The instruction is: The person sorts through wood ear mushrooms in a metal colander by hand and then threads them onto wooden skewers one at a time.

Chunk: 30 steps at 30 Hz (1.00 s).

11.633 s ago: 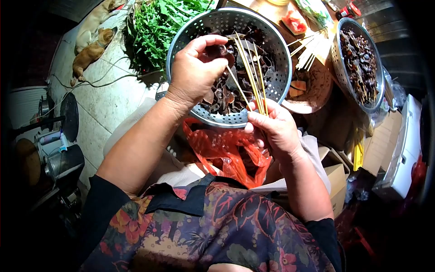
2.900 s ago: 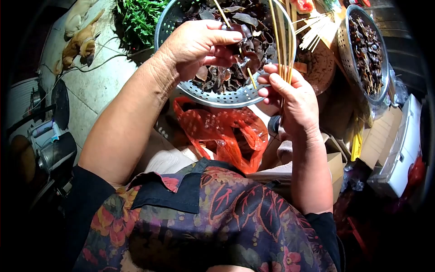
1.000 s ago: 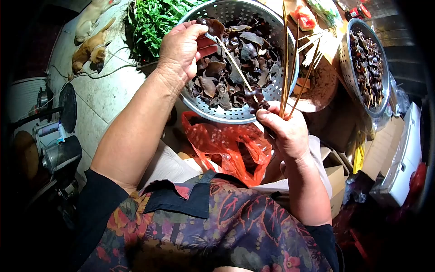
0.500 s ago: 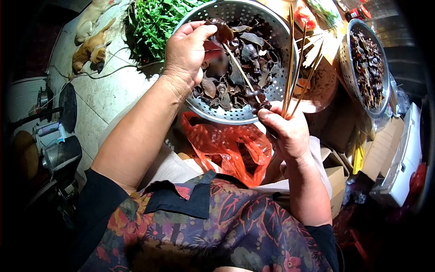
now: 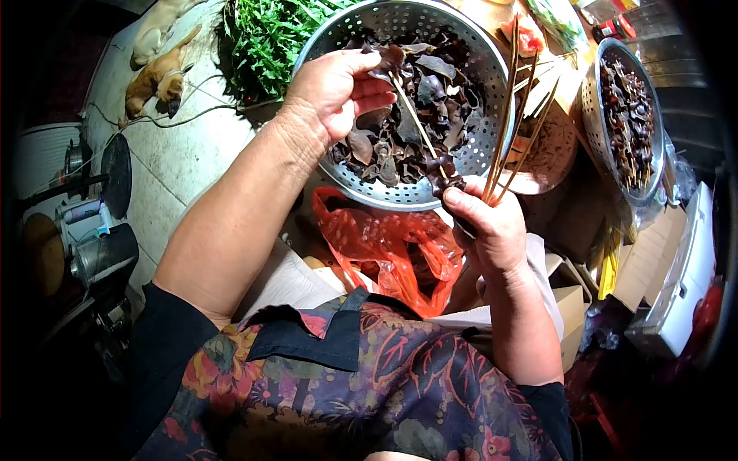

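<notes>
My left hand pinches a dark brown piece of wood ear mushroom between thumb and forefinger, its other fingers curled below. That piece is at the upper tip of a thin bamboo skewer. Closed around the skewer's lower end is my right hand, with more threaded wood ear just above its thumb. Several bare skewers stick up from the same hand. Beneath both hands, a perforated metal colander holds many loose wood ear pieces.
At right stands another colander with loaded skewers. A red plastic bag sits below the near colander. Leafy greens lie at upper left, near two dogs on the floor, the brown one closer. Cardboard lies right.
My left hand has moved slightly down and right with the wood ear at the skewer tip, its lower fingers curling more. My right hand keeps its grip, nearly still.
</notes>
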### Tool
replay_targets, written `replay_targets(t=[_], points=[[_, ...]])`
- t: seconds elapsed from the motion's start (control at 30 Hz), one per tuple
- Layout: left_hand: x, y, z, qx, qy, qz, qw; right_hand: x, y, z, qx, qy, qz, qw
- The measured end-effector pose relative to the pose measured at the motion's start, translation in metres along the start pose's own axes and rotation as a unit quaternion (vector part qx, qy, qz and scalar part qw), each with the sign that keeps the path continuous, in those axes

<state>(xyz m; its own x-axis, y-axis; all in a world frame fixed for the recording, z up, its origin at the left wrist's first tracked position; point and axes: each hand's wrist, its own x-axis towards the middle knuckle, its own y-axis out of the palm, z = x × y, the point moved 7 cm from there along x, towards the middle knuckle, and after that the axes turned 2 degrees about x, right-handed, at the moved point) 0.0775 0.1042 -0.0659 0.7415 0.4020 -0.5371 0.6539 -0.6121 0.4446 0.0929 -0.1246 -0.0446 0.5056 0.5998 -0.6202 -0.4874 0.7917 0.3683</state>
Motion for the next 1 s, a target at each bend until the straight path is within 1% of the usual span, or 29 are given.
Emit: replay_targets(t=[0.03, 0.07, 0.1, 0.2, 0.23, 0.3, 0.43, 0.5, 0.53, 0.6, 0.7, 0.83, 0.9, 1.0], points=[[-0.001, 0.004, 0.001, 0.01, -0.004, 0.022, 1.0, 0.001, 0.0, 0.0, 0.0, 0.0, 0.0, 1.0], [-0.002, 0.003, 0.005, 0.024, -0.011, -0.001, 1.0, 0.001, 0.001, 0.0, 0.008, 0.01, 0.001, 1.0], [-0.003, 0.004, 0.007, 0.023, -0.012, -0.001, 1.0, 0.001, 0.001, -0.001, 0.016, 0.02, 0.001, 1.0], [-0.004, 0.009, 0.003, 0.061, 0.03, 0.015, 0.998, -0.002, 0.003, 0.005, 0.041, 0.015, 0.018, 0.999], [-0.006, 0.011, 0.003, 0.061, 0.03, 0.015, 0.998, -0.002, 0.003, 0.005, 0.042, 0.015, 0.018, 0.999], [-0.009, 0.011, -0.005, 0.129, 0.069, -0.008, 0.989, -0.002, 0.006, 0.007, 0.055, 0.01, 0.027, 0.998], [-0.006, 0.009, -0.01, 0.152, 0.093, -0.011, 0.984, -0.001, 0.002, 0.005, 0.063, 0.014, 0.041, 0.997], [-0.007, 0.014, -0.014, 0.197, 0.095, 0.024, 0.976, 0.0, 0.001, 0.004, 0.071, 0.005, 0.05, 0.996], [-0.008, 0.015, -0.014, 0.196, 0.095, 0.024, 0.976, 0.0, 0.001, 0.004, 0.071, 0.005, 0.05, 0.996], [-0.013, 0.019, -0.01, 0.183, 0.076, 0.025, 0.98, 0.0, 0.002, 0.005, 0.064, -0.001, 0.047, 0.997], [-0.019, 0.024, -0.003, 0.153, 0.074, 0.022, 0.985, -0.001, 0.003, 0.008, 0.043, 0.0, 0.031, 0.999], [-0.026, 0.039, 0.019, 0.151, 0.002, 0.112, 0.982, 0.007, -0.006, 0.001, 0.015, -0.017, 0.009, 1.0], [-0.033, 0.043, 0.027, 0.149, -0.021, 0.115, 0.982, 0.01, -0.006, 0.002, 0.039, -0.054, -0.004, 0.998], [-0.044, 0.049, 0.027, 0.148, -0.039, 0.103, 0.983, 0.011, -0.008, 0.002, 0.029, -0.054, -0.024, 0.998]])
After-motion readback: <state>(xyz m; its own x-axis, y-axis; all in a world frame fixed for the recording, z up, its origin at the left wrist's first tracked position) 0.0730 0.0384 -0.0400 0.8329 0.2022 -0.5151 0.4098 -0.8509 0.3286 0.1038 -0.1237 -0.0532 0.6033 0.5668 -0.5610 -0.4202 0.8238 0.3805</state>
